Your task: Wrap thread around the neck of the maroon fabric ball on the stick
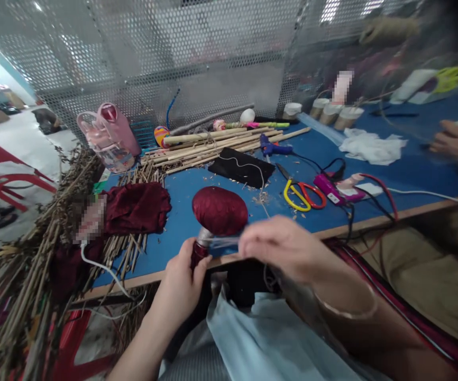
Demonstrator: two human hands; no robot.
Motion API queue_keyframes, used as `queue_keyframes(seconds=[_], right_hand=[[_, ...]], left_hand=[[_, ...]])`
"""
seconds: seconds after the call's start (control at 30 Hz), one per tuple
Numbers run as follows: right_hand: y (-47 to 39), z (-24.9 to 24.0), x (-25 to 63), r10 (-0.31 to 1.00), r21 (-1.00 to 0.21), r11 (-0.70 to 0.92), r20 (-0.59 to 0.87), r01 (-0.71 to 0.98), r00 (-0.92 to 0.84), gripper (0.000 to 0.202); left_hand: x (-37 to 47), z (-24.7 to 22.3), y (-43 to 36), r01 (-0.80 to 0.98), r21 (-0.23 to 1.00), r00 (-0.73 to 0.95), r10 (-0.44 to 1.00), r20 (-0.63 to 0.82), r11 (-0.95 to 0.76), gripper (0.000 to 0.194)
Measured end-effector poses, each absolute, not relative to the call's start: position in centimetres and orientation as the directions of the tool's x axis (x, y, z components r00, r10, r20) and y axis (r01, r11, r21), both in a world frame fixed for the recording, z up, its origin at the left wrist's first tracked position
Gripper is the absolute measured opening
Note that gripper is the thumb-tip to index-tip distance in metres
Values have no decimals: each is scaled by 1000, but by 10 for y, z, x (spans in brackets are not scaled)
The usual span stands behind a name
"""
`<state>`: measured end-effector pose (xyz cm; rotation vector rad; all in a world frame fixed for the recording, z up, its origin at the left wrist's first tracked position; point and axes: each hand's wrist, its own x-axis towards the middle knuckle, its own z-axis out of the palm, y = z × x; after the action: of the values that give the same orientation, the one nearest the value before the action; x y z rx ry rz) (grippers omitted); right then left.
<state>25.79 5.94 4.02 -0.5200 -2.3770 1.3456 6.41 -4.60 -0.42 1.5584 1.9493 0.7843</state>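
A dark red cloth-covered rounded form (220, 210), like a padded ball, is tilted over the table's front edge. My left hand (182, 275) is closed around the gathered red cloth at its lower end. Just above those fingers, the neck is wound with a pale, shiny binding (203, 236). Pale, blurred thread (225, 241) stretches from the neck to my right hand (278, 244), whose fingers are pinched together. Motion blurs the right hand, and its fingertips are partly hidden.
Folded dark red cloth (138, 208) and dry stalks (34, 254) lie left. Behind are wooden sticks (213, 143), black cloth (241, 167) and a blue glue gun (273, 146). Scissors (298, 194) and a purple power strip (332, 189) lie right. A co-worker's hand (457, 140) is far right.
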Motion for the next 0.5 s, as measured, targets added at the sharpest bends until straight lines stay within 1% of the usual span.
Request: queue_keyframes(seconds=[0.03,0.07,0.1,0.17,0.2,0.23,0.27,0.3,0.33,0.37,0.4,0.43,0.47,0.5], right_hand=[[65,52,258,535,-805,568,199,174,-821,35],[69,61,257,558,-717,659,263,228,-787,35],[70,70,254,545,-602,748,317,280,-776,33],[68,81,248,448,-349,881,397,319,-801,27],[68,85,244,361,-261,927,420,271,-833,27],[70,86,239,268,-222,957,428,187,-863,29],[77,87,235,215,-229,966,437,123,-874,32],[89,85,230,241,-261,956,448,132,-861,36],[106,82,227,328,-308,930,449,201,-831,40],[125,78,226,542,-351,838,455,418,-706,41],[145,73,226,742,-344,661,427,667,-516,37],[163,68,228,869,-314,450,368,836,-330,30],[176,62,231,904,-302,366,339,880,-259,24],[183,57,234,910,-305,311,370,900,-189,24]], left_hand=[[64,-7,-44,679,715,-192,980,-44,165,27],[64,-9,-43,684,708,-201,979,-46,174,27],[63,-12,-42,691,697,-223,974,-49,193,27],[61,-18,-41,705,669,-267,962,-57,235,29],[60,-20,-41,708,663,-271,961,-60,241,30],[60,-21,-41,709,665,-259,964,-65,235,30],[60,-22,-43,708,672,-236,969,-67,219,30],[60,-21,-44,704,682,-203,977,-72,197,29],[61,-19,-46,695,697,-163,983,-81,173,27],[61,-16,-49,681,716,-119,988,-95,151,26],[62,-12,-51,664,735,-87,991,-105,137,24],[62,-9,-53,644,754,-72,991,-110,131,23],[61,-6,-55,619,774,-73,991,-110,132,23],[60,-3,-57,590,796,-88,991,-104,136,23]])
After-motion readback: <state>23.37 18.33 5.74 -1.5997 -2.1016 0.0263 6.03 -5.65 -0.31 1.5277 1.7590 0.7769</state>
